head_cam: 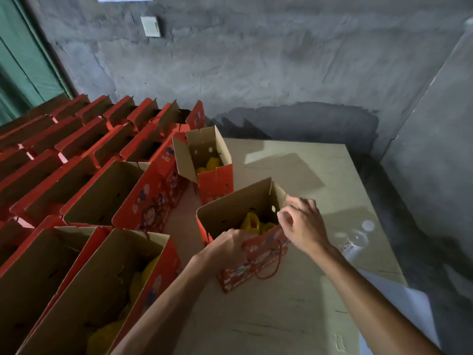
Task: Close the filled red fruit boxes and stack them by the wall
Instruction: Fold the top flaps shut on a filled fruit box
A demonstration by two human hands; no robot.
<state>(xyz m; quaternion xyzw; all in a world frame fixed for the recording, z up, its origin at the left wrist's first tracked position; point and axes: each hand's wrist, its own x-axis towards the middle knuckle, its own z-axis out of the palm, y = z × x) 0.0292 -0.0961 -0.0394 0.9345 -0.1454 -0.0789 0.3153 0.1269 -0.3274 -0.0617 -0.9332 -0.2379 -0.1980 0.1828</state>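
Note:
An open red fruit box (252,262) with a red cord handle stands in front of me on flat cardboard, yellow-wrapped fruit (252,222) showing inside. My left hand (227,245) grips its near top edge. My right hand (302,224) pinches the right end flap at the box's top. A second open red box (215,180) with yellow fruit stands just behind it. The box's brown flaps stand upright.
Rows of open red boxes (84,160) fill the left side, the nearest one (102,290) holding yellow fruit. A flattened cardboard sheet (320,175) covers the floor. A clear plastic bottle (354,243) lies right of my hand. The grey concrete wall (256,60) is behind, a green curtain (23,60) at far left.

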